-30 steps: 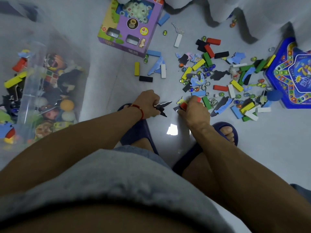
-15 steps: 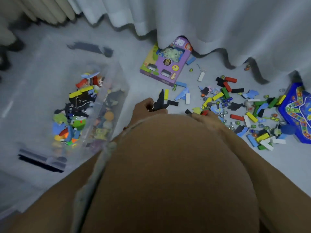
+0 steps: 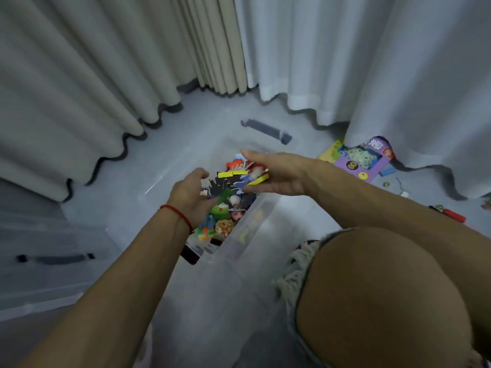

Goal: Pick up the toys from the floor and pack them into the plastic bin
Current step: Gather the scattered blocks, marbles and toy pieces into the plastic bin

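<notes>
both my hands are over the clear plastic bin [image 3: 260, 208], so whatever drops lands on the toys [image 3: 225, 208] heaped inside. the right hand [image 3: 276, 173] is flat, fingers nearly straight, palm turned toward the heap; i judge it is letting pieces go. the left hand [image 3: 190, 195] is curled, but i cannot tell what its grip has. more blocks [image 3: 451, 215] lie on the floor at right

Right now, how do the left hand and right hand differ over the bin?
The left hand has its fingers curled, back toward the camera; the right hand is stretched flatter. The left hand wears a red string at the wrist; the right wrist is bare. Both are above the toys in the plastic bin.
</notes>
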`<state>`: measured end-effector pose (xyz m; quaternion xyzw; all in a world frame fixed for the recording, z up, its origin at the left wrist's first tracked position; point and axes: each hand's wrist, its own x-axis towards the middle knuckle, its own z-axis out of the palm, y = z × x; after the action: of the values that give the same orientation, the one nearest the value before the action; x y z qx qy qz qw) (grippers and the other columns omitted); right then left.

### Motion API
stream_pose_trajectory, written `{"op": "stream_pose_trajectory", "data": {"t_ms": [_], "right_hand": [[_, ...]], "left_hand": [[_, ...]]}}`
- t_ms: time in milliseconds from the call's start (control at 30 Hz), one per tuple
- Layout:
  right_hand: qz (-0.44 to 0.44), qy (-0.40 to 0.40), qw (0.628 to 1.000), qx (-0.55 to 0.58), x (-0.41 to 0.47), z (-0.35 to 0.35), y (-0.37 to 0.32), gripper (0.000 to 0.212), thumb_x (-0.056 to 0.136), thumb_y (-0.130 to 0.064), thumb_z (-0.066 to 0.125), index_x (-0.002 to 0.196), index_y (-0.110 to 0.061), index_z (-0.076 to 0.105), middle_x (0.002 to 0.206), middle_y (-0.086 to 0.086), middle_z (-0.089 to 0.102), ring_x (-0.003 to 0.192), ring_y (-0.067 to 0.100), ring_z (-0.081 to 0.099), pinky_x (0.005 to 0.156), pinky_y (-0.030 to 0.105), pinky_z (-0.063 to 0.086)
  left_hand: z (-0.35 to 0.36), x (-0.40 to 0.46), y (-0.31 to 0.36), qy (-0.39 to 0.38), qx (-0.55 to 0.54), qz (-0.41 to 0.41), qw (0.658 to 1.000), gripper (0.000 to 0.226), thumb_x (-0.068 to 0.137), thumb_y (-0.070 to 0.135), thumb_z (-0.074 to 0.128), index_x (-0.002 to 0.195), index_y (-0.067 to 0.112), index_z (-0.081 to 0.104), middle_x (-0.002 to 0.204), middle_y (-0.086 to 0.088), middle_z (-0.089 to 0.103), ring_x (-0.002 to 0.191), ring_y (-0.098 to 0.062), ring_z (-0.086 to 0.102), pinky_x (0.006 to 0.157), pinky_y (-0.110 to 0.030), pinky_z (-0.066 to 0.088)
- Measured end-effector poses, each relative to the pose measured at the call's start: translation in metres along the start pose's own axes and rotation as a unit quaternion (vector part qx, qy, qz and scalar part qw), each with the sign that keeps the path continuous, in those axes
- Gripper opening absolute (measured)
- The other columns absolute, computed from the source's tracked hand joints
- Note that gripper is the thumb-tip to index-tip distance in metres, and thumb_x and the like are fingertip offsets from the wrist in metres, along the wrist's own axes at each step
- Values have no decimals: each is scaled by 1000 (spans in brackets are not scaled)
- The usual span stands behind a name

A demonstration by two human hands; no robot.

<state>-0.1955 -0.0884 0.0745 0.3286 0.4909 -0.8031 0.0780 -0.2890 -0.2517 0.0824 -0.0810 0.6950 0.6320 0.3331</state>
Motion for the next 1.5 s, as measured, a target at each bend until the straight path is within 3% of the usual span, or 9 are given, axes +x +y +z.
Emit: {"op": "stream_pose_trajectory", "data": {"t_ms": [133,233,500,700,867,1033,1133,1267,1500], "right_hand": [[-14,27,998,59,-8,-6,1,23,96,-29,62,111,-13,60,112,13,54,112,38,62,94,48,55],[1,82,996,18,-38,-53,6,31,95,-31,59,111,-4,61,104,18,59,98,34,64,94,49,55],[88,286,910,-287,-173,-233,52,24,98,-22,57,111,-4,65,106,17,69,94,33,69,78,39,57],[85,215,781,-580,-149,-311,131,27,95,-32,60,118,-19,63,113,0,67,88,16,60,77,27,46],[2,187,754,-630,-58,-333,192,52,88,-34,65,136,-23,49,130,6,51,108,28,57,87,38,51],[-101,178,672,-711,7,-346,209,55,83,-36,69,135,-28,50,145,2,42,124,31,46,86,44,48],[-139,172,627,-747,22,-361,212,45,79,-34,71,122,-26,61,126,3,57,119,30,51,78,40,43],[-164,199,670,-696,27,-367,222,32,74,-26,79,101,-15,66,99,9,61,92,33,57,67,39,46],[-39,283,734,-616,26,-351,231,51,79,-46,73,114,-15,53,112,8,53,105,31,49,83,43,35]], "left_hand": [[10,-3,7,33,25,37,998,9,90,14,56,96,8,56,86,-7,47,64,-18,48,69,-32,45],[39,-9,-2,-13,83,106,991,18,84,6,60,69,11,50,75,-10,45,66,-24,47,68,-31,45],[153,-25,-87,-215,188,64,956,15,87,-1,56,94,11,61,79,-8,55,70,-19,53,75,-42,57],[215,27,-187,-287,485,112,819,37,75,20,73,110,19,60,112,-8,60,90,-22,61,82,-32,54],[258,75,-241,-298,608,261,688,56,77,28,77,125,14,52,123,-13,47,112,-27,48,91,-27,37],[275,102,-280,-273,635,361,626,61,69,38,80,119,15,55,125,-14,40,110,-30,40,87,-37,43],[271,115,-296,-266,616,408,619,37,73,39,72,98,13,64,112,-18,50,99,-34,48,76,-41,47],[265,123,-303,-281,574,432,636,26,72,22,82,83,5,66,99,-17,53,86,-23,44,74,-32,39],[261,111,-305,-279,559,399,671,35,77,13,77,107,6,61,102,-15,56,92,-27,50,81,-40,46]]}}
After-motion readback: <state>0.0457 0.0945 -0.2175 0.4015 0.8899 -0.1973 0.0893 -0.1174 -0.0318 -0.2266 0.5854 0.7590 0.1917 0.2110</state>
